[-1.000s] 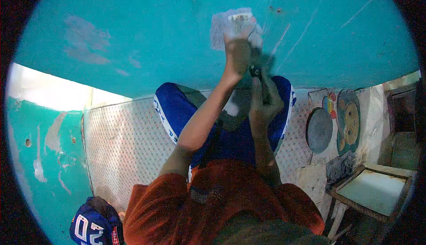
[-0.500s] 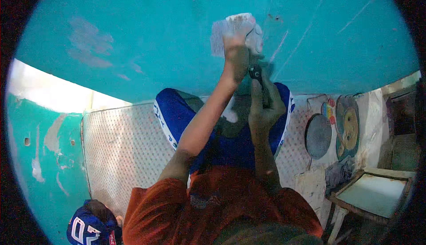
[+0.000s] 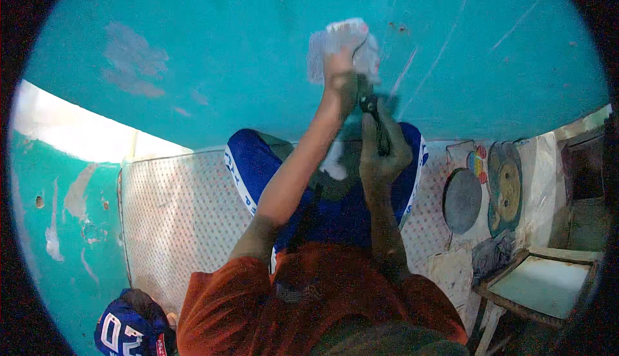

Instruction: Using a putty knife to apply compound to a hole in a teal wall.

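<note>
My left hand is closed on a white, blocky bundle and holds it against the teal surface in front of me. A pale, square-edged patch shows just left of those fingers; whether it is part of the bundle, I cannot tell. Close below, my right hand grips a dark, slim-handled tool. Its upper end reaches up beside my left wrist and looks blurred, so its exact kind is unclear. Both hands are above my lap, between my knees.
Blue trousers cover my bent legs, over a dotted pale mat. A round grey disc and a dark oval board are at the right, near a wooden-framed stool. A blue numbered garment appears at lower left.
The dark tool's upper end and my right hand have shifted very slightly left. My left hand stays on the white bundle in almost the same place.
</note>
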{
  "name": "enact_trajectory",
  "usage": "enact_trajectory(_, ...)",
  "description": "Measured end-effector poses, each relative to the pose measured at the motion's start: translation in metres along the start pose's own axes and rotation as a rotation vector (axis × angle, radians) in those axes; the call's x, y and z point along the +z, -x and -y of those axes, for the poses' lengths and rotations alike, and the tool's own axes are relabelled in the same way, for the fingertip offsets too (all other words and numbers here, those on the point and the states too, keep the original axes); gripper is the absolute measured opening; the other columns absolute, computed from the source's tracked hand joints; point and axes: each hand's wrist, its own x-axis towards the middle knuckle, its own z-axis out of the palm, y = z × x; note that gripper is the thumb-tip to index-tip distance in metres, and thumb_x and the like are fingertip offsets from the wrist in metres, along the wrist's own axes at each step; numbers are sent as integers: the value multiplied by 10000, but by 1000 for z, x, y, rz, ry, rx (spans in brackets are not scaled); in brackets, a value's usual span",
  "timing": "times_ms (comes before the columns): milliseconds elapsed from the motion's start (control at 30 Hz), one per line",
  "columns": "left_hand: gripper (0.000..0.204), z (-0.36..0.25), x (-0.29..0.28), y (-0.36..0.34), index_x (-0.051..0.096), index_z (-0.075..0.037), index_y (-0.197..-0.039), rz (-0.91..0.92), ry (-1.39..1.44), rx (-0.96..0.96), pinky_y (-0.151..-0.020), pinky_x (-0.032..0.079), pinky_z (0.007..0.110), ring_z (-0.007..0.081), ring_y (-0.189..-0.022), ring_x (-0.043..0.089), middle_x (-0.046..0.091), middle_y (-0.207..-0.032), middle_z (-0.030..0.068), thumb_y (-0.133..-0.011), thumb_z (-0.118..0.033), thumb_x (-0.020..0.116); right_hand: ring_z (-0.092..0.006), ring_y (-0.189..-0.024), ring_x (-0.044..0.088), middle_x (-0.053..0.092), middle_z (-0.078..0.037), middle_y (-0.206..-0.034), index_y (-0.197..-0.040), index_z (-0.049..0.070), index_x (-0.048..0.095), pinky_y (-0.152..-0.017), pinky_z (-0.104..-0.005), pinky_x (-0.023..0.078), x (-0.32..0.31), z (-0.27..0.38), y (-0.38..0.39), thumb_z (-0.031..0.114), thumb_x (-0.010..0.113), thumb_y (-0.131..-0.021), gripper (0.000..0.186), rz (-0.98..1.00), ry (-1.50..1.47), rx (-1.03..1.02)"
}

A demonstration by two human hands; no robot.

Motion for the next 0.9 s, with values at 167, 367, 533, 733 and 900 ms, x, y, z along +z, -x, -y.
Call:
enact_trajectory(167,182,15,-8,-1,536,-116,-727,-79,22,39,-406,381,258,109,-468,493,517,-601,13,-844,-252,570,-89,-773,575,664,-115,-954,-1072,-31,616,-677,-211,450,3,-20,5,72,654,-806,288,-50,39,-177)
enact_trajectory(367,181,-2,-1,11,528,-118,-741,-51,-178,42,-426,376,255,96,-469,475,488,-588,0,-845,-260,569,-121,-831,589,659,-123,-947,-1070,-41,612,-731,-247,462,-4,5,-1,62,645,-810,282,54,-31,64)
enact_trajectory(533,174,13,-6,5,527,-112,-753,-45,2,61,-400,341,239,83,-441,440,485,-596,-8,-849,-255,551,-127,-856,587,656,-123,-962,-1072,-40,611,-741,-253,459,0,-12,3,71,647,-812,285,-22,-72,-91)
enact_trajectory(733,124,12,-8,6,530,-103,-768,-45,103,-50,-448,371,242,90,-502,477,501,-635,7,-841,-202,543,-131,-862,584,653,-135,-977,-1067,-46,611,-749,-255,459,-4,-9,4,78,649,-814,285,44,27,-8)
enact_trajectory(900,158,23,-17,2,547,-90,-786,12,-27,91,-480,404,253,103,-541,506,521,-664,19,-867,-220,506,-126,-850,584,652,-132,-976,-1066,-43,613,-744,-248,454,-1,0,5,81,651,-813,284,2,-89,116)
